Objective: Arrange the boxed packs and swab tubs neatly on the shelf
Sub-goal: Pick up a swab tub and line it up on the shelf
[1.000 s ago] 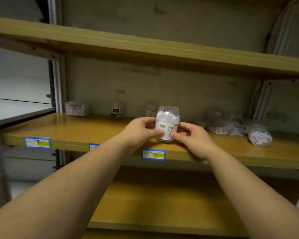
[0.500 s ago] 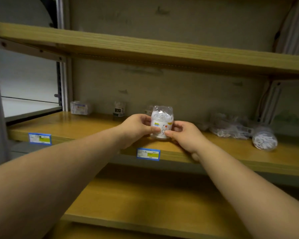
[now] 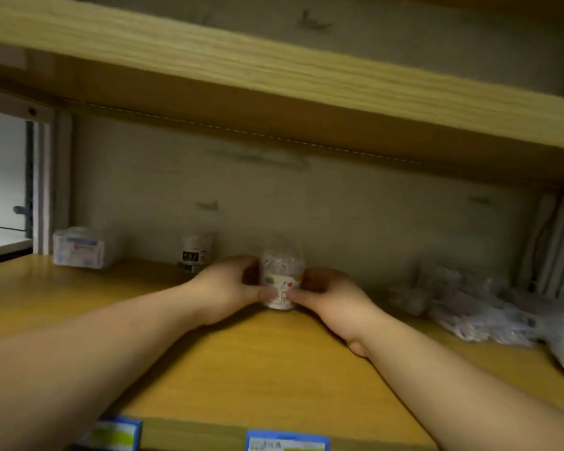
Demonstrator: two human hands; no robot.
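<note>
Both hands met around a clear swab tub (image 3: 282, 281) that stood upright deep on the wooden shelf (image 3: 258, 362), near the back wall. The left hand (image 3: 223, 289) curled round the tub's nine o'clock side and the right hand (image 3: 328, 296) round its three o'clock side, thumbs pressed on the printed label at the front. At ten o'clock from the tub stood a small dark-labelled tub (image 3: 194, 253), and farther that way, by the shelf's left end, a boxed pack (image 3: 77, 250). At three o'clock, well apart, lay a loose heap of clear bagged swabs (image 3: 469, 309). Two blue price tags (image 3: 287, 442) sat on the shelf's front edge.
</note>
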